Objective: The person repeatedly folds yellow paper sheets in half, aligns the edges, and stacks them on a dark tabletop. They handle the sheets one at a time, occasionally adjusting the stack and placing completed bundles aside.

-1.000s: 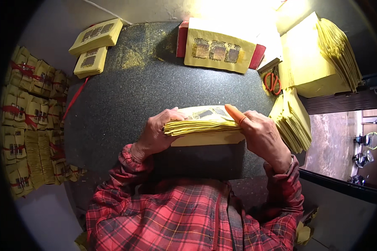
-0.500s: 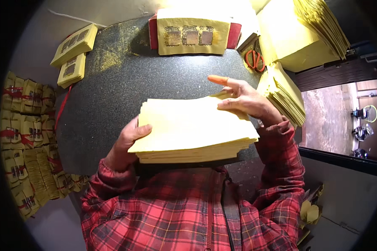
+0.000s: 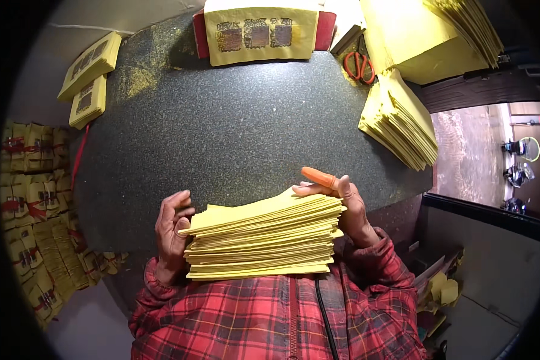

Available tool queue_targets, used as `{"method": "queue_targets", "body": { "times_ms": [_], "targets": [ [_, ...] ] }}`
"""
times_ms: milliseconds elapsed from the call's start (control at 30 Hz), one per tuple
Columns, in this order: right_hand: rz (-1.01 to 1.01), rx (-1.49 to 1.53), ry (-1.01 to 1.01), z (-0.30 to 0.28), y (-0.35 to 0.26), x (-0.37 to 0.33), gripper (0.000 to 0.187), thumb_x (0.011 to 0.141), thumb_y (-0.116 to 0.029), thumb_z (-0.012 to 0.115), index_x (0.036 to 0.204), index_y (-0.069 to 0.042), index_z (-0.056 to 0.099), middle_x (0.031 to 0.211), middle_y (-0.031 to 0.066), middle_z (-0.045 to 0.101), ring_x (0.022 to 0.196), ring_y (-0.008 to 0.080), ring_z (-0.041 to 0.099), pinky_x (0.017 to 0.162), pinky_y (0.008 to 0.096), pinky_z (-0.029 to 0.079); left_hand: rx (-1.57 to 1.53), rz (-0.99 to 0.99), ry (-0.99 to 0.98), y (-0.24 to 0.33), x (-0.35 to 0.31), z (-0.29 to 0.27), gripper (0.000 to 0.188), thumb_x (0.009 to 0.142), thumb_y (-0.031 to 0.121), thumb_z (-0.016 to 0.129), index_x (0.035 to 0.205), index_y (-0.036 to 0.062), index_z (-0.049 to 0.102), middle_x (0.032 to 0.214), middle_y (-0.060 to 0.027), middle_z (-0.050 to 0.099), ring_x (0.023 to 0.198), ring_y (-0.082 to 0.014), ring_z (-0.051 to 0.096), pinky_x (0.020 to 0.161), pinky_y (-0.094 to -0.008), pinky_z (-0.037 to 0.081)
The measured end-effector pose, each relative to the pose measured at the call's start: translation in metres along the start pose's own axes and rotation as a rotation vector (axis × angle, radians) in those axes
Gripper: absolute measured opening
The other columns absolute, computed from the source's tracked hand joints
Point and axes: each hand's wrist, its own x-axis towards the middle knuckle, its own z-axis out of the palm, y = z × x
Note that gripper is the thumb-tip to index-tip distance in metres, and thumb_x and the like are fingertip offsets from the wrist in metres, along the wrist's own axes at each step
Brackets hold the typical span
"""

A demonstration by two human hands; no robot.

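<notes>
A thick stack of yellow paper sheets (image 3: 264, 237) stands tilted at the near table edge, close against my shirt, its layered edges facing me. At its left end is my left hand (image 3: 173, 231), fingers loosely bent and apart, thumb by the sheets' edge. My right hand (image 3: 351, 210) lies along the stack's right end and far corner, with thumb raised and fingers stretched out. An orange finger cover (image 3: 319, 177) sits on one finger of that hand. Neither hand is wrapped round the sheets. The lower part of the left fingers is partly shaded.
Printed yellow sheets drape over a red block (image 3: 203, 36) at the far side. Red-handled scissors (image 3: 359, 67) and yellow paper piles (image 3: 402, 120) lie at right. Two printed stacks (image 3: 90, 99) are at far left; red-tied bundles (image 3: 33, 198) sit beyond the dark table (image 3: 222, 126).
The stack has come nearer my body and tipped so its edges face me. My left thumb has left the top sheet; my right hand has moved down from above to the right end.
</notes>
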Motion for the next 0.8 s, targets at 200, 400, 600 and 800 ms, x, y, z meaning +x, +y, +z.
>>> {"method": "queue_targets", "body": {
  "times_ms": [200, 400, 600, 800],
  "targets": [
    [-0.014, 0.272, 0.116, 0.047, -0.024, 0.003, 0.093, 0.109, -0.071, 0.033, 0.158, 0.008, 0.045, 0.14, 0.0252, 0.067, 0.12, 0.027, 0.07, 0.104, 0.0393, 0.056, -0.802, 0.102, -0.114, 0.006, 0.035, 0.044, 0.088, 0.108, 0.072, 0.03, 0.165, 0.0051, 0.031, 0.164, -0.0323, 0.042, 0.153, -0.0427, 0.044, 0.128, -0.0577, 0.035],
    [-0.051, 0.187, 0.251, 0.04, -0.029, 0.009, 0.079, 0.114, -0.059, 0.039, 0.16, 0.004, 0.043, 0.143, 0.0253, 0.066, 0.132, 0.0301, 0.063, 0.114, 0.0446, 0.049, -0.658, -0.07, -0.014, 0.021, 0.037, 0.045, 0.1, 0.103, 0.08, 0.023, 0.168, 0.004, 0.02, 0.164, -0.0342, 0.04, 0.155, -0.041, 0.04, 0.128, -0.0529, 0.034],
    [-0.158, 0.12, 0.156, 0.049, -0.048, 0.011, 0.057, 0.113, -0.029, 0.056, 0.159, 0.004, 0.047, 0.142, 0.0207, 0.066, 0.128, 0.025, 0.065, 0.111, 0.0383, 0.052, -0.694, 0.006, 0.028, 0.046, 0.038, 0.039, 0.097, 0.105, 0.078, 0.028, 0.167, 0.0031, 0.027, 0.152, -0.021, 0.057, 0.137, -0.0288, 0.059, 0.118, -0.0445, 0.047],
    [-0.148, 0.009, 0.091, 0.057, -0.072, 0.013, 0.049, 0.11, -0.008, 0.057, 0.157, 0.003, 0.05, 0.14, 0.0166, 0.068, 0.121, 0.0183, 0.068, 0.106, 0.0327, 0.055, -0.595, 0.005, -0.022, 0.078, 0.047, 0.039, 0.092, 0.109, 0.07, 0.036, 0.16, -0.0066, 0.037, 0.14, -0.0198, 0.065, 0.129, -0.0238, 0.063, 0.112, -0.0374, 0.05]
  ]
}}
